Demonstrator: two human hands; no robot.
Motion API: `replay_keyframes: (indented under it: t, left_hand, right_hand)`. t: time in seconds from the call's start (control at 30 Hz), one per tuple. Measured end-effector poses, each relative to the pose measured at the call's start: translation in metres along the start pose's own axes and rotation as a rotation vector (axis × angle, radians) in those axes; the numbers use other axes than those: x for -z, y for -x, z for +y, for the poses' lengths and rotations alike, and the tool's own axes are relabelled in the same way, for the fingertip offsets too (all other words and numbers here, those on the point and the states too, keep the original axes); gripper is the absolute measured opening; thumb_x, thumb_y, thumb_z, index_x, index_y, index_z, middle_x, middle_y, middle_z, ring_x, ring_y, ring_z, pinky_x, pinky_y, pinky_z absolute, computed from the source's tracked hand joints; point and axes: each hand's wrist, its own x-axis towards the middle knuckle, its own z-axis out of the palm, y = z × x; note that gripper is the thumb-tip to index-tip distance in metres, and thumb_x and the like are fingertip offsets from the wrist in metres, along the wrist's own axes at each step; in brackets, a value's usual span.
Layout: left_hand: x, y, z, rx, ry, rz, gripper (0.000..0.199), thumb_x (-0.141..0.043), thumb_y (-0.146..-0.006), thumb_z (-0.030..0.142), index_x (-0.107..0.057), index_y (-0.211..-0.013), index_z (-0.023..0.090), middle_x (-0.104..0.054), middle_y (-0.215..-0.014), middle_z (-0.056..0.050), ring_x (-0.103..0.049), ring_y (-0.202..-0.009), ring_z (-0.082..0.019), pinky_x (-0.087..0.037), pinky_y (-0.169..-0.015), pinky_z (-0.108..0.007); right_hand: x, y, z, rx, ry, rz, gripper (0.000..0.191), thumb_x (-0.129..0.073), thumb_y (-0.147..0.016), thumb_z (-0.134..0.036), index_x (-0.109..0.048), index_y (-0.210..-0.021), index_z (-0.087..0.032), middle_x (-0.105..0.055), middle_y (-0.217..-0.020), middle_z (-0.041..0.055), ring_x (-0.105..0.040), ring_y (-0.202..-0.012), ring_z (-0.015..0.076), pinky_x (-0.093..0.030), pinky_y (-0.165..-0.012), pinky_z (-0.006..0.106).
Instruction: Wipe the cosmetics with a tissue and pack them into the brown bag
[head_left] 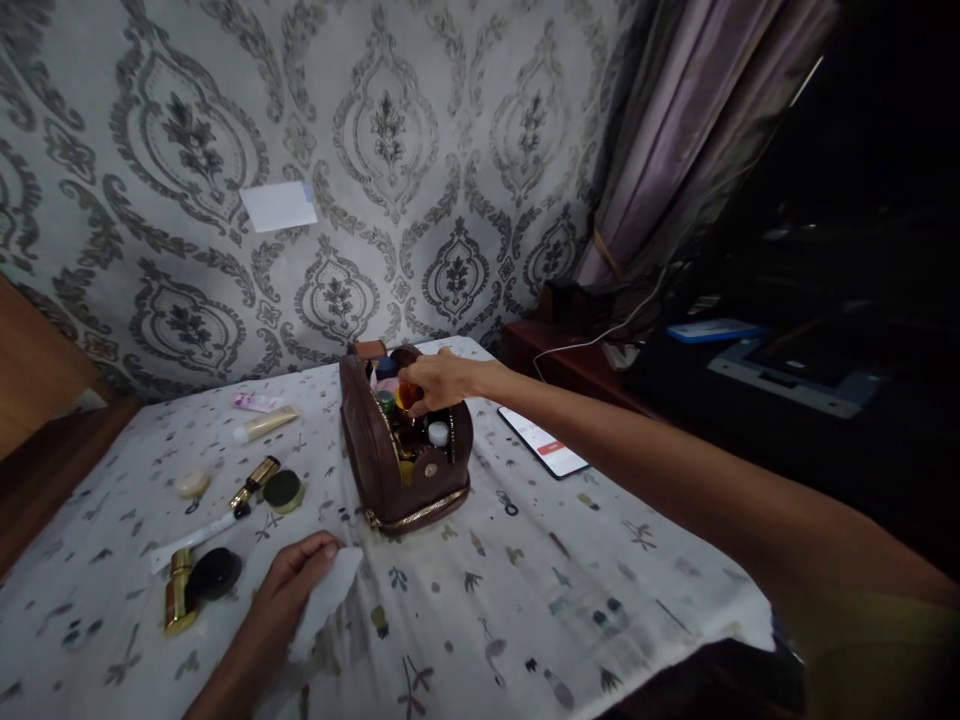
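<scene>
A brown toiletry bag (366,455) stands unzipped on the patterned cloth, full of small bottles and jars. My right hand (441,382) reaches into its opening, fingers closed round a small amber-orange container (409,394) whose lower part is hidden. Near it in the bag sits a white-capped item (439,434). Lower left, my left hand (294,578) pinches a white tissue (328,600) between thumb and fingers, just above the cloth.
Left of the bag lie a cream tube (267,424), a pink tube (255,402), a dark green-lidded jar (284,491), a black round lid (215,573), gold tubes (179,592) and a white stick (196,538). A phone (546,442) lies right of the bag. The patterned wall (390,200) rises behind.
</scene>
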Motion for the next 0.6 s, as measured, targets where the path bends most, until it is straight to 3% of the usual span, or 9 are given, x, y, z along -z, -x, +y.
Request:
replay_keyframes:
  t: [0.23,0.43,0.6]
  left_hand:
    - [-0.0016,0.0,0.0034,-0.027,-0.016,-0.046,0.042,-0.077,-0.064,0.057,-0.067,-0.074,0.017,-0.056,-0.061,0.003,-0.048,-0.056,-0.012,-0.036,-0.052,-0.02]
    - [-0.0014,-0.0011,0.0019,-0.016,-0.033,-0.036,0.048,-0.076,-0.061,0.062,-0.069,-0.075,0.017,-0.058,-0.064,0.001,-0.05,-0.059,-0.015,-0.039,-0.054,-0.022]
    - [-0.0002,-0.0005,0.0008,-0.026,-0.047,-0.062,0.045,-0.076,-0.066,0.059,-0.069,-0.078,0.016,-0.057,-0.064,0.001,-0.05,-0.059,-0.014,-0.038,-0.054,-0.021]
  right_hand:
    - [0.0009,-0.0002,0.0042,0.061,-0.067,-0.048,0.031,-0.068,-0.082,-0.036,-0.072,-0.107,-0.017,-0.074,-0.104,0.0072,-0.066,-0.093,0.0219,-0.04,-0.071,0.027]
    - [-0.0016,0.0004,0.006,0.146,-0.103,-0.069,0.029,-0.067,-0.084,-0.032,-0.072,-0.109,-0.018,-0.074,-0.104,0.0041,-0.066,-0.091,0.0181,-0.041,-0.072,0.025]
    - [-0.0083,-0.0018,0.0059,0.184,-0.067,-0.041,0.042,-0.07,-0.081,-0.033,-0.065,-0.12,-0.019,-0.074,-0.104,0.0054,-0.067,-0.093,0.0209,-0.041,-0.071,0.026]
